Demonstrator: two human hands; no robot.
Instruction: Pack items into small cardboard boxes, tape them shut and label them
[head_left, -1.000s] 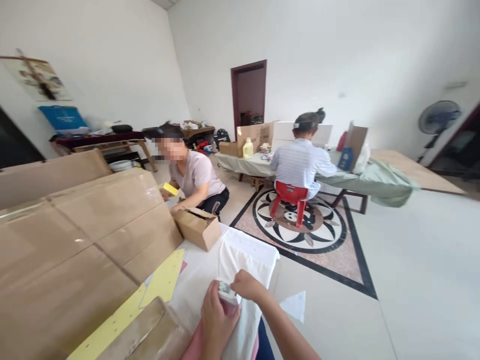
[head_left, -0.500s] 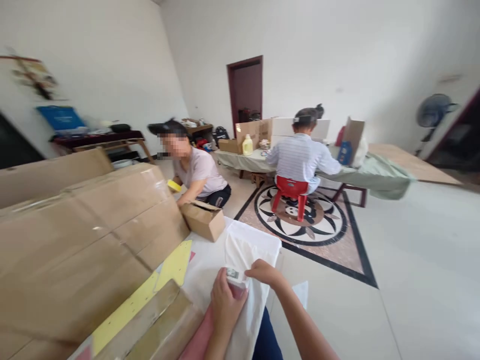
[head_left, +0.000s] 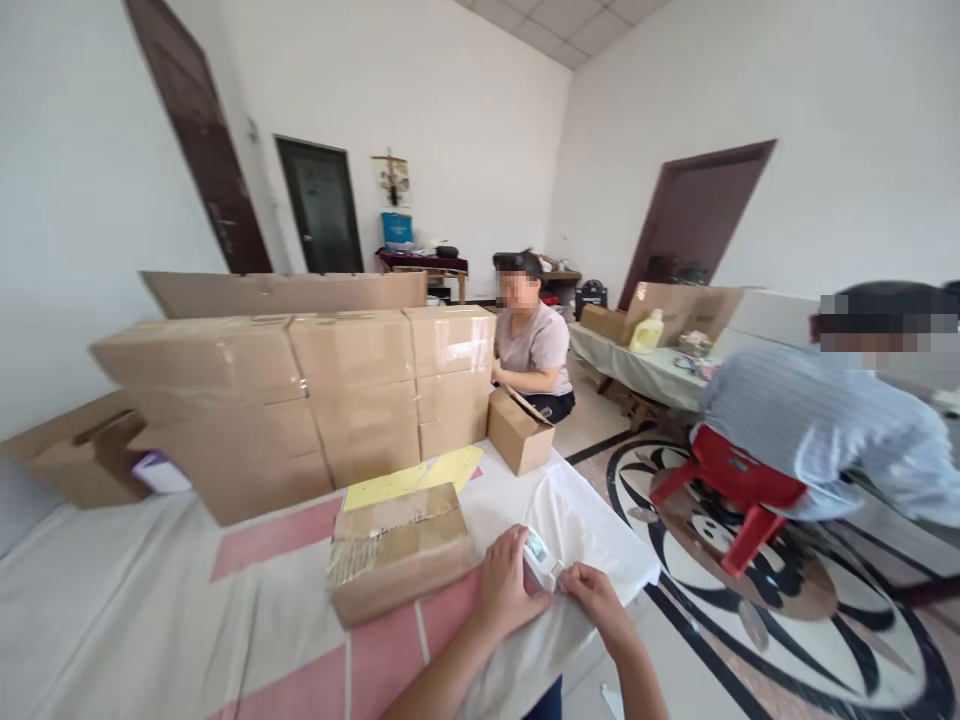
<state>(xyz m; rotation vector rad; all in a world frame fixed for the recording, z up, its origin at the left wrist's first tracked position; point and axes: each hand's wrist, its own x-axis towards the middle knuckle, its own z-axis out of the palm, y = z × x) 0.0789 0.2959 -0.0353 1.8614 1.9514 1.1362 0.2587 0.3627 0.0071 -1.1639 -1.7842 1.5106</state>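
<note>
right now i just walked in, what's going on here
A person's left hand holds a small white device above a cloth-covered table, and the right hand pinches at its end. A taped carton lies to their left, with a wall of cartons behind it. Beyond a smaller box is a co-worker in a pale pink shirt; another, in blue, sits on a red stool at right.

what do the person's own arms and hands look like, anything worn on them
The left hand and right hand are both ungloved. The left forearm and right forearm are bare as far as they show, with no sleeve in view. No watch or bracelet shows at either wrist. Rings or small markings are too fine to make out.
</note>
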